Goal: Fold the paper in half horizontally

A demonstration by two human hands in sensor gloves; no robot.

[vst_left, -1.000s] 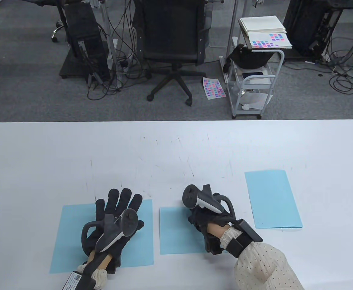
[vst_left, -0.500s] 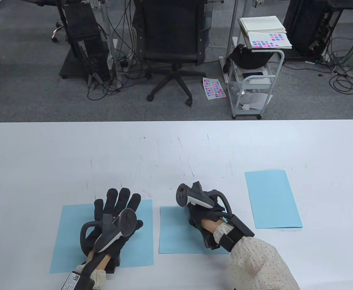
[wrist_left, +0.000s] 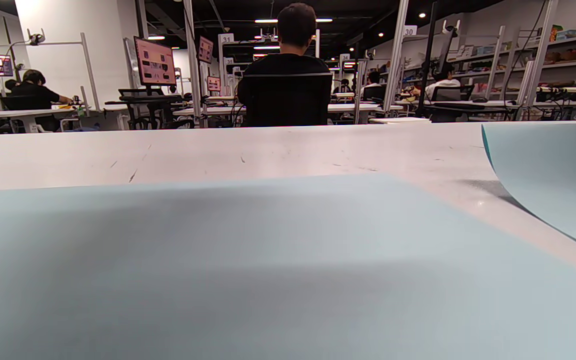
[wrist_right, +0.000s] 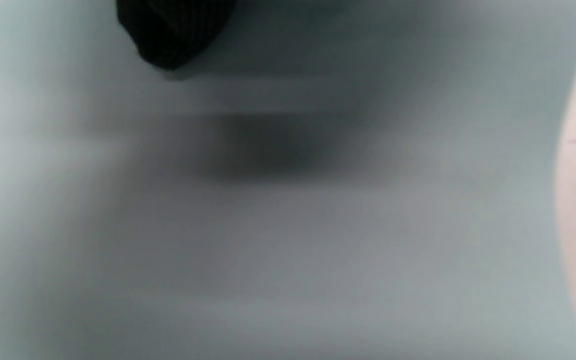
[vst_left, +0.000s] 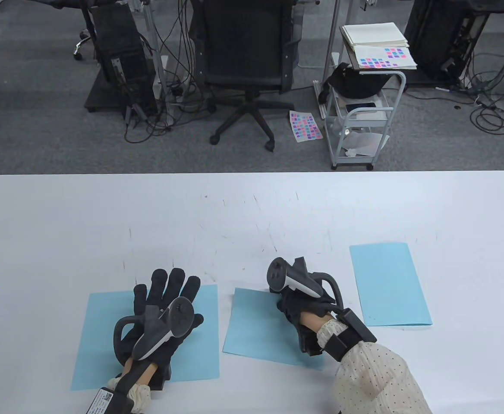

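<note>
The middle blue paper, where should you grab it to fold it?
Probably the far edge of the middle paper, coming from above. The left wrist view shows that sheet already curling off the table under the right hand.

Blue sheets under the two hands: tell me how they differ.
The left sheet lies square and flat on the table; the middle sheet is skewed, and the left wrist view shows its edge curling up. The left hand lies spread flat on the left sheet; the right hand holds the middle sheet. Both are light blue.
</note>
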